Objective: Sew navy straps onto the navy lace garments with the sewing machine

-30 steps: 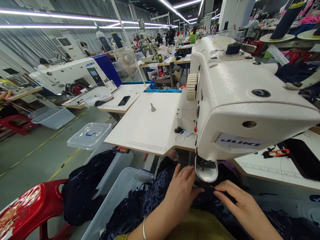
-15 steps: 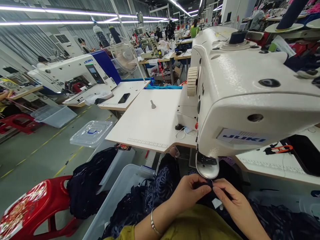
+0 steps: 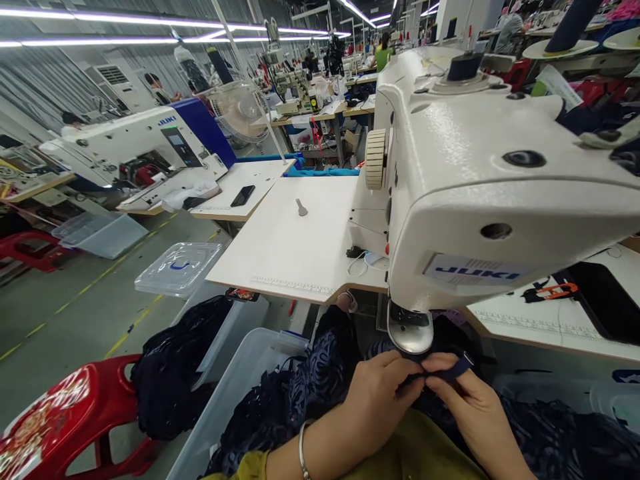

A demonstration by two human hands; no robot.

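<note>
navy strip (image 3: 453, 370) now juts out across the fingers of the r hand (image 3: 467, 403), just below the metal plate (image 3: 411, 339) of the sewing machine (image 3: 480, 200), so the piece is prob. being turned & lined up by hand. r & l hand (image 3: 377, 400) fingers are both pinched narrow on it, l tips partly hidden. vs. half a sec ago, the strip's end shows & the white scrap below the hands is out of sight.

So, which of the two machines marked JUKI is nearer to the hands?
The foreground machine at right, just beyond the left hand and right hand; the blue-ended machine stands farther off, left.
</note>
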